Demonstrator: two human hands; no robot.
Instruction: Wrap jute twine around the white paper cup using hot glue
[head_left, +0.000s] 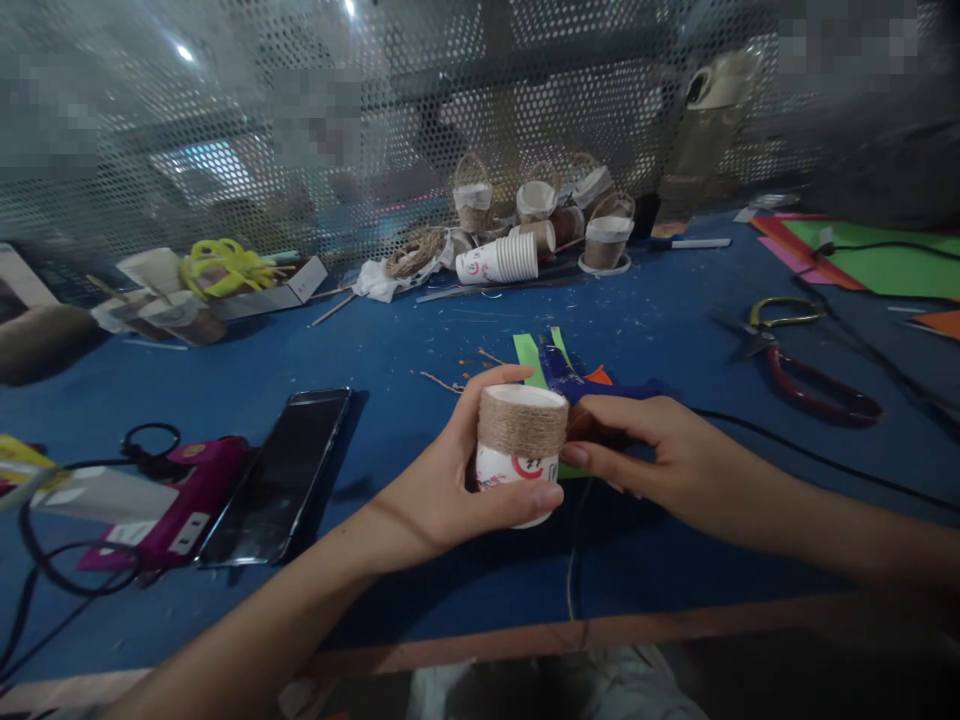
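Observation:
My left hand is wrapped round a white paper cup with red print, held upright with its mouth facing up. Brown jute twine is wound in tight rows round the cup's upper half. At the cup's right side, the thumb and fingers of my right hand are pinched together on the twine, whose loose end hangs toward the table edge. Just behind the cup lies a blue glue gun, partly hidden, among green paper strips.
Left of my hands lie a phone and a magenta power strip. Red-handled snips rest at the right. At the back are stacked paper cups, small twine baskets and yellow-handled scissors. A black cord crosses the right side.

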